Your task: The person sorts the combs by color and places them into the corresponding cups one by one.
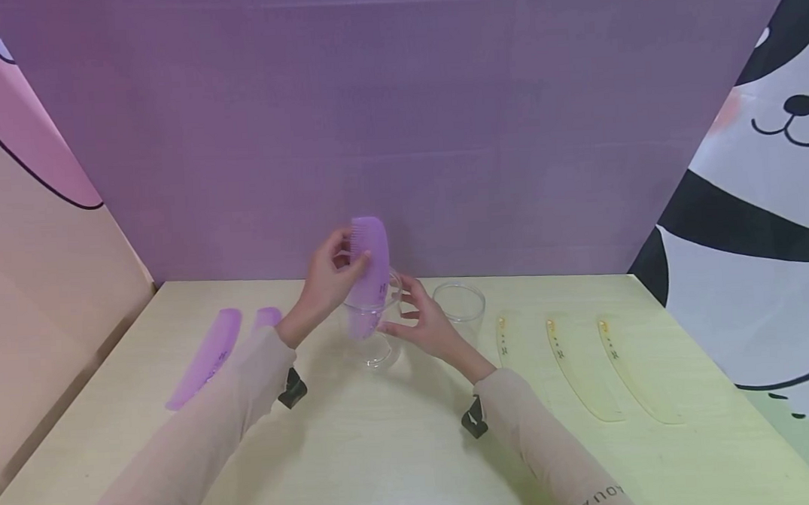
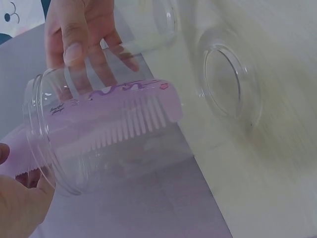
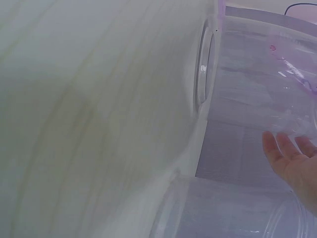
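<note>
My left hand [image 1: 327,275] pinches a purple comb [image 1: 371,261] between thumb and fingers, and the comb stands nearly upright. Its lower part is inside a clear jar [image 1: 376,352]. Through the wall in the left wrist view, the teeth of the comb [image 2: 124,119] are visible. On the jar's right side, my right hand [image 1: 431,319] holds it near the rim, thumb in front and fingers on the far side. The right wrist view shows those fingertips against the jar [image 3: 247,94].
A second clear jar [image 1: 459,303] stands just right of the right hand. Two purple combs [image 1: 209,359] lie at left, one partly behind the left forearm. Three transparent yellow combs [image 1: 582,373] lie at right. A purple panel [image 1: 399,132] rises behind the table.
</note>
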Demonstrator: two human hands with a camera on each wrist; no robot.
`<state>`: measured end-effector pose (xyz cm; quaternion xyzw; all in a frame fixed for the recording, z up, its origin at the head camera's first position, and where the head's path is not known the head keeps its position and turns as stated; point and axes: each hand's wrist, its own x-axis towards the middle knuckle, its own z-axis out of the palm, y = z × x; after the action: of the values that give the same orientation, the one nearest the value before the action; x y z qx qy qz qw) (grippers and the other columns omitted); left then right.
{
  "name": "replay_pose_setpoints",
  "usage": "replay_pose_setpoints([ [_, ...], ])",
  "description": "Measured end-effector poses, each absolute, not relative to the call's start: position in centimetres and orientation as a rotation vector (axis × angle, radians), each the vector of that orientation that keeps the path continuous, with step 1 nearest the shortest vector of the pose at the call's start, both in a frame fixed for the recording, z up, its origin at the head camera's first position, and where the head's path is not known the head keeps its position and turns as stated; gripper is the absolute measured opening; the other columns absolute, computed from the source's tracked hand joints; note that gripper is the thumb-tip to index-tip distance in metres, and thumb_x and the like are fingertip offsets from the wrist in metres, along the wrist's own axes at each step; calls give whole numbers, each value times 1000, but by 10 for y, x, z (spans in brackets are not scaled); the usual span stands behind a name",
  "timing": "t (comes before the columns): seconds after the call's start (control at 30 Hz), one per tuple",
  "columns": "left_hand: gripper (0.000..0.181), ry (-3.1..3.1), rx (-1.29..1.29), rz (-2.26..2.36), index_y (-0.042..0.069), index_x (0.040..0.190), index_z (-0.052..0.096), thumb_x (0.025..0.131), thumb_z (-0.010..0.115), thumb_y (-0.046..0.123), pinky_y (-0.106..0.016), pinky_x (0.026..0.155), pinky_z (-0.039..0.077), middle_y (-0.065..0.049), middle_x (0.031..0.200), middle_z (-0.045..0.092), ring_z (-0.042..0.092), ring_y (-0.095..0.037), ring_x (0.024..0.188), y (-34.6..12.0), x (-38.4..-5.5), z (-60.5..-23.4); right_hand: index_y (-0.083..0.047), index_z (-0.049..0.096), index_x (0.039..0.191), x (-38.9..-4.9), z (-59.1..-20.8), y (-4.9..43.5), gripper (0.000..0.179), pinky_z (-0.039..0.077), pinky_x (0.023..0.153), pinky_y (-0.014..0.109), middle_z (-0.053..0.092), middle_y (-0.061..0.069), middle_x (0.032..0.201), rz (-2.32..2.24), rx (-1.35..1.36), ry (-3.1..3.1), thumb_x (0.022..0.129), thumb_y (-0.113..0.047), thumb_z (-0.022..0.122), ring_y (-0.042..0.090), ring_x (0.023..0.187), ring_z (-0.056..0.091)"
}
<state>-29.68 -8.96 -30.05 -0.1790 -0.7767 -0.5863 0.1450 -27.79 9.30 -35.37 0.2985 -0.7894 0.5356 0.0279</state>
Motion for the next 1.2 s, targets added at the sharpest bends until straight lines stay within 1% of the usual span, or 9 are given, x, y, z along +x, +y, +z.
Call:
replay_pose_setpoints([
  [0.17, 29, -2284, -511, -1637, 2, 114, 53, 88, 59, 13, -37, 85, 53, -16, 107, 58, 60, -29, 94, -93, -297, -299, -1, 26, 140, -278, -354, 93, 76, 43, 94, 57, 35, 22, 140, 1641, 928, -2433, 78, -9, 70, 39, 124, 41],
  [0.33, 25, -2328, -514, -1585, -1, 108, 54, 87, 61, 11, -37, 84, 54, -17, 105, 59, 61, -29, 93, -97, -299, -300, -1, 26, 139, -279, -354, 93, 76, 43, 94, 57, 36, 23, 139, 1639, 928, -2433, 78, -9, 70, 39, 124, 42],
  [0.47, 26, -2356, -524, -1550, -1, 107, 54, 84, 63, 9, -38, 82, 54, -19, 104, 60, 62, -30, 90, -99, -300, -301, -1, 26, 139, -279, -354, 93, 76, 43, 94, 57, 36, 23, 139, 1634, 924, -2437, 78, -10, 71, 39, 124, 42],
  [0.63, 26, -2382, -543, -1522, -2, 106, 53, 84, 63, 6, -38, 82, 54, -20, 104, 60, 61, -30, 91, -101, -302, -303, -1, 27, 139, -279, -355, 92, 76, 43, 94, 57, 37, 25, 138, 1631, 924, -2433, 78, -9, 71, 39, 123, 42],
  [0.9, 28, -2381, -574, -1499, -2, 107, 54, 82, 64, 3, -38, 80, 54, -19, 103, 60, 61, -30, 89, -102, -304, -303, -2, 27, 139, -278, -355, 92, 76, 43, 94, 56, 39, 20, 137, 1633, 903, -2442, 78, -9, 71, 38, 124, 42],
  [1.07, 27, -2368, -615, -1488, 0, 108, 55, 82, 63, 3, -36, 79, 54, -17, 100, 60, 61, -29, 87, -102, -306, -304, -2, 27, 139, -278, -355, 92, 77, 43, 95, 56, 39, 19, 137, 1638, 899, -2445, 77, -10, 72, 38, 124, 42],
  [1.2, 27, -2355, -649, -1471, -1, 107, 56, 81, 63, 1, -36, 80, 54, -16, 98, 60, 61, -29, 87, -101, -309, -305, -3, 26, 140, -278, -355, 92, 77, 42, 94, 56, 38, 20, 138, 1645, 903, -2441, 77, -10, 72, 39, 124, 42],
])
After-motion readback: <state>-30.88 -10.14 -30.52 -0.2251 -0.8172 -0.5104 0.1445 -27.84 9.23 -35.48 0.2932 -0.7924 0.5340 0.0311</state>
